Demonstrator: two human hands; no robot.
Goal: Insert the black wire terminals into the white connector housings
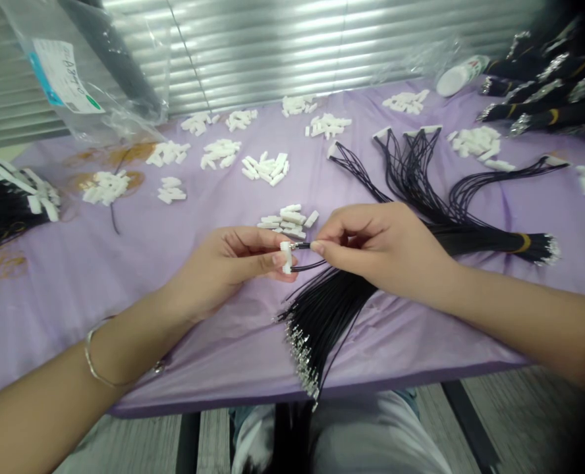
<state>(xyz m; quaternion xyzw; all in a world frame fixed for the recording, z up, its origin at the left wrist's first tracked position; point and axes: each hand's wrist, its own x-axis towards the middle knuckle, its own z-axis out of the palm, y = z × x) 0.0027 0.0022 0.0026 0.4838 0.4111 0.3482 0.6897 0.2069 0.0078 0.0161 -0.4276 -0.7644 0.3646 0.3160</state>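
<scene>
I'm looking at a surface (55,329) draped in a lilac cloth (184,342). White connectors (265,169) lie in loose piles across the far side, black wire bundles (411,178) spread right and near, and a plastic bag (89,72) sits far left.

Connector housings (267,168) are piled on tbl cover (139,316), behind wire bundle (329,316). Poly bag (82,79) is laid back L of view

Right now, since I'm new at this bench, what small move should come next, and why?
Probably push the crimped terminal held in your right hand straight into the white connector housing in your left hand: its tip sits right at the housing's end, and a second black wire already seems seated lower down.
</scene>
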